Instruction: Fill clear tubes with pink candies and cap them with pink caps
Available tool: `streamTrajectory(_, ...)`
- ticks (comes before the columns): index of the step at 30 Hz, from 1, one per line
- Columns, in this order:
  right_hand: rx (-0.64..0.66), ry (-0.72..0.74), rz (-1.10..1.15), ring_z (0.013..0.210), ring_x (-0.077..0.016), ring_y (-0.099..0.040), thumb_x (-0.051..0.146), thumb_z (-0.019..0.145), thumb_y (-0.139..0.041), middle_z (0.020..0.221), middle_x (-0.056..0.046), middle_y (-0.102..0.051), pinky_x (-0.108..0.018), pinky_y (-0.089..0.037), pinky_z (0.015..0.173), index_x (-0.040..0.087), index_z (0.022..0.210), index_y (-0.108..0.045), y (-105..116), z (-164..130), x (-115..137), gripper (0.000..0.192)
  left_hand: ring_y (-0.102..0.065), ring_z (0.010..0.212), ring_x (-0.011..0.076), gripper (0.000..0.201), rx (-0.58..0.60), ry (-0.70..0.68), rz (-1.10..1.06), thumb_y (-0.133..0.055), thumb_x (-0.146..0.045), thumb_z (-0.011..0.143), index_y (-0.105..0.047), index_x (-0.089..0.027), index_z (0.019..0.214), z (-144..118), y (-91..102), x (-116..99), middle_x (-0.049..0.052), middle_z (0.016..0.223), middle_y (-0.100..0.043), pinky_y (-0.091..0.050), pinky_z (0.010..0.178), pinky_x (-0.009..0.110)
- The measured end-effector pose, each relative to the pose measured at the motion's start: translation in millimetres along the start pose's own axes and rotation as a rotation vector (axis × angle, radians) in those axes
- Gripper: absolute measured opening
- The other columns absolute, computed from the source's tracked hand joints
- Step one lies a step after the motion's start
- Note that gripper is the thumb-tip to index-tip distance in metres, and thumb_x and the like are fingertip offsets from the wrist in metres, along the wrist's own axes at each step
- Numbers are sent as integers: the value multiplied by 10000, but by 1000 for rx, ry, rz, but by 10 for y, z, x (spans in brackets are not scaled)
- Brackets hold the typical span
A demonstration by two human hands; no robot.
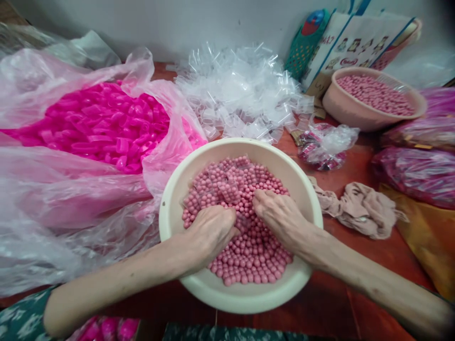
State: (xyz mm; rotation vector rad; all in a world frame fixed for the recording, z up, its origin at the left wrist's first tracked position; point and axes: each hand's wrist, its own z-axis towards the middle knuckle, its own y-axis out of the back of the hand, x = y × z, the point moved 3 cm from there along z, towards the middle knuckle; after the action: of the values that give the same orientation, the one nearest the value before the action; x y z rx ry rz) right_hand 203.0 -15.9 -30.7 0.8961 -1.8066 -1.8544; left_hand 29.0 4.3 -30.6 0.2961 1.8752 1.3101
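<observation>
A cream plastic basin [309,189] stands in front of me with a heap of round pink beads [249,260] inside. Both hands are in it, down at the beads. My left hand [213,229] is closed, its thumb and fingers pressed together near the middle of the heap. Opposite it, my right hand [279,215] has its fingers curled down into the beads, fingertips partly hidden. A faint clear-film sheen shows between the hands, but what they grip cannot be made out. Small clear packets of beads [229,189] lie on the far side of the heap.
Left is a pink plastic bag [170,109] of bright pink plastic pieces [106,128]. Clear plastic pieces [241,90] are piled behind the basin. To the right are another bead-filled basin [344,104], a crumpled cloth [368,210] and purple-pink plastic-wrapped bundles [419,173].
</observation>
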Motion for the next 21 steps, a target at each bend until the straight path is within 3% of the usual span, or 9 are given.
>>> streamTrajectory(2,-5,3,85,1210,-310,-408,65,816,-433,1342,-177,-432,-431,-418,914,120,1247,-485,-99,-61,-82,437,-424,710,139,181,62,17,-51,-418,-222,925,-369,-183,756,-5,20,4,-1,764,-443,-327,653,281)
streamTrajectory(6,34,12,104,1121,-325,-480,129,833,-461,1281,-191,-485,-424,-467,803,120,1185,-527,-177,-57,-183,358,-447,782,139,171,126,56,-157,-391,-275,946,-402,-178,806,-96,130,38,3,826,-462,-347,723,274)
streamTrajectory(10,23,95,94,1088,-345,-511,116,823,-469,1260,-223,-509,-443,-478,796,70,1138,-557,-57,-39,-99,331,-447,794,157,189,147,47,-101,-322,-254,960,-460,-159,872,-190,224,61,22,835,-476,-352,757,298)
streamTrajectory(13,31,142,164,938,-293,-588,44,808,-439,1137,-195,-593,-426,-497,747,74,1057,-593,73,-23,44,293,-448,779,164,209,154,-9,-56,-296,-202,952,-472,-153,852,-196,217,40,31,815,-482,-358,748,303)
streamTrajectory(17,-40,142,412,982,-231,-567,6,855,-355,1114,-160,-601,-385,-479,814,86,1082,-562,97,9,133,317,-451,772,163,204,154,-27,-73,-306,-144,927,-455,-165,789,-153,173,30,30,804,-487,-364,735,297)
streamTrajectory(21,13,56,683,900,-159,-550,27,865,-368,972,-67,-607,-307,-442,794,158,961,-568,-116,71,62,257,-445,766,153,155,189,59,-164,-354,-202,932,-450,-167,815,-135,169,92,12,804,-466,-359,714,290)
